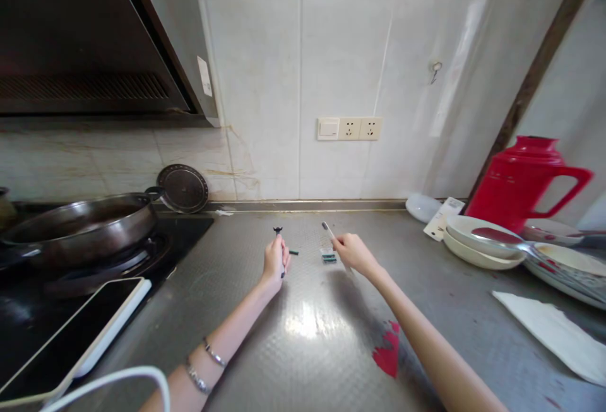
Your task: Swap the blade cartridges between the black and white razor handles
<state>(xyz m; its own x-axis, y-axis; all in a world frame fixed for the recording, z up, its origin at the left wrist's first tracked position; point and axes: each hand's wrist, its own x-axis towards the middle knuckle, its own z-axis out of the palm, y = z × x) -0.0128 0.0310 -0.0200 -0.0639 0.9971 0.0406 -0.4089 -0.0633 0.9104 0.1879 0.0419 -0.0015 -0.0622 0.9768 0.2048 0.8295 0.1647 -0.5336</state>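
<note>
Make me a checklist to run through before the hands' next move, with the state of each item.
1. Left hand grips the black handle: ok.
2. Right hand grips the dark-tipped white stick: ok.
3. Held things apart from each other: ok.
4. Counter between the hands free of loose pieces: not ok, green strip lies there.
5. Hands well away from the pan: ok.
6. Cooktop off: cannot tell.

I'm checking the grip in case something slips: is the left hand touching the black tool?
Touching. The head view shows the left hand closed around the black tool, whose ends stick out past the fingers.
</note>
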